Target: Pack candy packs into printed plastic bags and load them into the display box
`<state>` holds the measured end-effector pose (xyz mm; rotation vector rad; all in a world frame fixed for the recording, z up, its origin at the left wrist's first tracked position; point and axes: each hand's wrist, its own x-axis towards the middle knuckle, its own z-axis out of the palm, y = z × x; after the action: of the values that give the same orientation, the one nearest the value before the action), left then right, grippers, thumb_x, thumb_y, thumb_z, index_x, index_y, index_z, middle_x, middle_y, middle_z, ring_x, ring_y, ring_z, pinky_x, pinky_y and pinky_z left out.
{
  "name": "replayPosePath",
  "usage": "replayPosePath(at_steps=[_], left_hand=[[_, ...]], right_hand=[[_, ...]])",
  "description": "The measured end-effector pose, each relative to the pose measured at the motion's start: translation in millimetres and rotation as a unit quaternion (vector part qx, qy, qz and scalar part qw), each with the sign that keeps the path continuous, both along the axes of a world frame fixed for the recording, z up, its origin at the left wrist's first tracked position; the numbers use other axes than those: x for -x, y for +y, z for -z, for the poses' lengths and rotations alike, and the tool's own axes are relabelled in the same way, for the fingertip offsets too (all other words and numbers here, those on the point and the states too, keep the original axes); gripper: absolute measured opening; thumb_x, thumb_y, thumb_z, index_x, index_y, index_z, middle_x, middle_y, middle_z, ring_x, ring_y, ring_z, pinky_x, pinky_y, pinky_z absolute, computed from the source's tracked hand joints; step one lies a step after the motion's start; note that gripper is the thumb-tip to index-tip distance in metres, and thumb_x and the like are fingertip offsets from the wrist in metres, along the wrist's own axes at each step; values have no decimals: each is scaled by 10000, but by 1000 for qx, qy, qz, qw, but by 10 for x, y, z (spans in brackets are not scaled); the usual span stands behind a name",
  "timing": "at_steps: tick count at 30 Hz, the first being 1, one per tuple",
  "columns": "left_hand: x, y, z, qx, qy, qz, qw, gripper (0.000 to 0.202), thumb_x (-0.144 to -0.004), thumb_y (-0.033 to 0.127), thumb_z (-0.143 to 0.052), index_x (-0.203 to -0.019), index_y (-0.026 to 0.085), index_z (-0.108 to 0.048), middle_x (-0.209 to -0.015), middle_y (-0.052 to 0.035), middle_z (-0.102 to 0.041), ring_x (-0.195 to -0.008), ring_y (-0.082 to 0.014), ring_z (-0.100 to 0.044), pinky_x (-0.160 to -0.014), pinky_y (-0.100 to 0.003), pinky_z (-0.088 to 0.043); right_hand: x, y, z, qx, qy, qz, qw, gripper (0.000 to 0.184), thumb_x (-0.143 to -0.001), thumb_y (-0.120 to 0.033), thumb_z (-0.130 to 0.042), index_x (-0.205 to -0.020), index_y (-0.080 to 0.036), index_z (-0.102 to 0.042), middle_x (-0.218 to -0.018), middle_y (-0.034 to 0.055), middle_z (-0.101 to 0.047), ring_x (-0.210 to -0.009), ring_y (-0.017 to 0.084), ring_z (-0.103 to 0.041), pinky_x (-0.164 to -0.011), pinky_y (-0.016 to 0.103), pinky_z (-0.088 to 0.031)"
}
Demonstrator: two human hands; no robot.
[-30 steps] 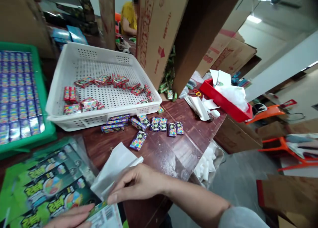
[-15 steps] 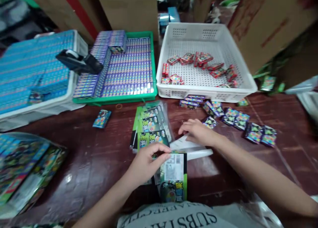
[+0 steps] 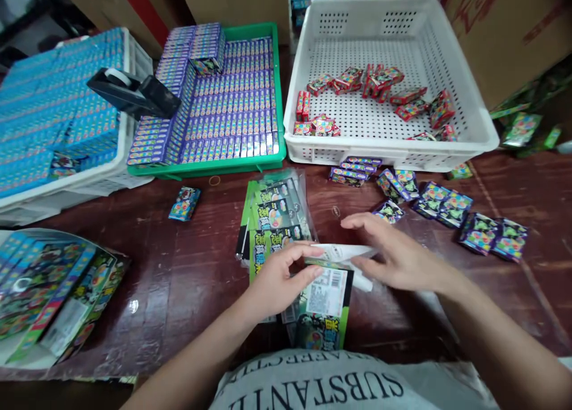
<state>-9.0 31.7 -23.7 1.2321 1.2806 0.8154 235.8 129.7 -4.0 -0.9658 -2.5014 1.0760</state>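
Observation:
My left hand [image 3: 286,279] pinches the top edge of a green and black printed plastic bag [image 3: 322,332] with a white barcode label, just above my lap. A white strip or flap [image 3: 344,252] sticks out to the right from the bag's top. Around this strip my right hand [image 3: 393,252] is spread, thumb apart from fingers. Its thumb lies at the strip; whether it presses on it is hard to tell. Beyond my left hand lies a fanned stack of similar bags [image 3: 274,216]. Small purple boxes [image 3: 391,210] lie past my right hand.
A white basket [image 3: 388,151] holds several small red boxes. Left of it, a green tray [image 3: 280,100] is packed with purple boxes, a black tape dispenser [image 3: 134,94] resting over its edge. Blue boxes [image 3: 58,118] fill another crate. One blue box [image 3: 185,203] lies alone on the table.
My right hand has turned and opened, its thumb coming to the white strip. The strip now stands more folded up. My left hand keeps its pinch on the bag. The view has shifted slightly.

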Motion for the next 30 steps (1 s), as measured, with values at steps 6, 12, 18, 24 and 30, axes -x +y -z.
replayPosePath(at_steps=[6,12,18,24,30], left_hand=[[32,81,-34,-17,35,33,999,119,-918,236,-654,-1026,242,-705,-1318,-80,-668,-1211,-230,-638,-1075,-478,-472],[117,436,-102,-94,186,-7,978,376,-855,357,-754,-1198,255,-638,-1482,-107,-539,-1320,-297,-542,-1079,-528,-451],[-56,784,87,-28,23,13,999,556,-815,224,-767,-1318,230,-530,-1087,-76,-709,-959,-214,-680,-875,-412,-555],[-74,821,219,-54,47,2,997,407,-832,254,-761,-1213,224,-621,-1218,-87,-677,-1092,-226,-643,-937,-402,-520],[-113,894,179,-63,19,11,998,201,-911,299,-684,-1094,217,-676,-1031,-34,-716,-934,-174,-655,-841,-327,-506]], right_hand=[[83,310,-32,208,-40,-56,976,288,-897,-453,-683,-1086,-236,-668,-966,12,-749,-821,185,-690,-743,320,-525],[171,385,174,228,70,35,970,259,-937,-447,-635,-987,-198,-683,-940,27,-720,-827,163,-647,-724,288,-502],[188,366,252,188,150,136,961,266,-939,-448,-637,-1046,-205,-654,-984,45,-708,-876,178,-655,-772,309,-519],[127,323,280,101,-49,45,993,352,-873,-407,-720,-1191,-266,-669,-1121,67,-724,-1036,269,-655,-888,411,-487],[129,339,203,190,46,89,977,236,-860,-374,-733,-1027,-227,-654,-935,6,-693,-827,175,-625,-732,290,-470]])
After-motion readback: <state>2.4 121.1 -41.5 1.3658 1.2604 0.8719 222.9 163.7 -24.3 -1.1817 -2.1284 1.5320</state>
